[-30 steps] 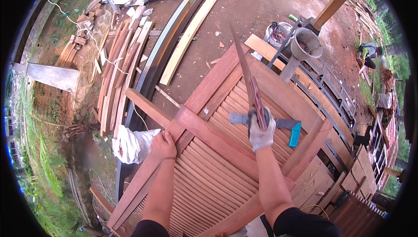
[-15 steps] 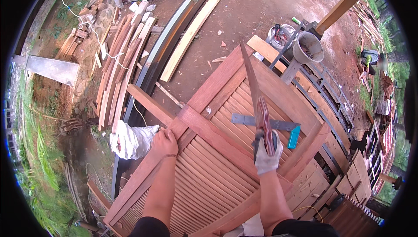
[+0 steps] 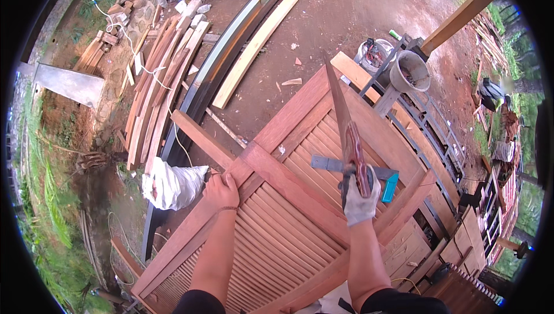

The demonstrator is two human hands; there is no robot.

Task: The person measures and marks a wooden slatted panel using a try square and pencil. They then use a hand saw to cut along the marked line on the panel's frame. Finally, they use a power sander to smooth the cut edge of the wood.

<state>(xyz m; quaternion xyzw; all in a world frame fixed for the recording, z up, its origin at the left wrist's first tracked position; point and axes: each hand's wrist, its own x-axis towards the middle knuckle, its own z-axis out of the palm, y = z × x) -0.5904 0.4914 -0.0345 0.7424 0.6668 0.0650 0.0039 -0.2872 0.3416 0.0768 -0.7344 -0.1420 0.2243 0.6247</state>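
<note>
A louvered wooden door [image 3: 300,190] with reddish-brown frame pieces lies slanted in front of me. My left hand [image 3: 221,192] is bare, its fingers curled over the door's left edge near a frame joint. In my gloved right hand [image 3: 361,197] is a handsaw [image 3: 345,121], gripped by its brown wooden handle. Its blade points away from me over the upper slats, with the tip near the door's far corner. Beneath the saw, a try square [image 3: 390,187] with a turquoise stock and dark metal blade rests on the slats. The saw and hand partly cover that blade.
A white sack [image 3: 173,186] sits beside my left hand. Stacked boards [image 3: 167,83] and long beams [image 3: 259,43] lie farther left. Beyond the door's right side stand a grey bucket [image 3: 410,72], a metal frame [image 3: 438,123] and a slanting wooden post [image 3: 461,14].
The saw and my right hand appear slightly farther right, while the whole view has shifted a little. My left hand stays on the door's edge, and the try square remains under the saw.
</note>
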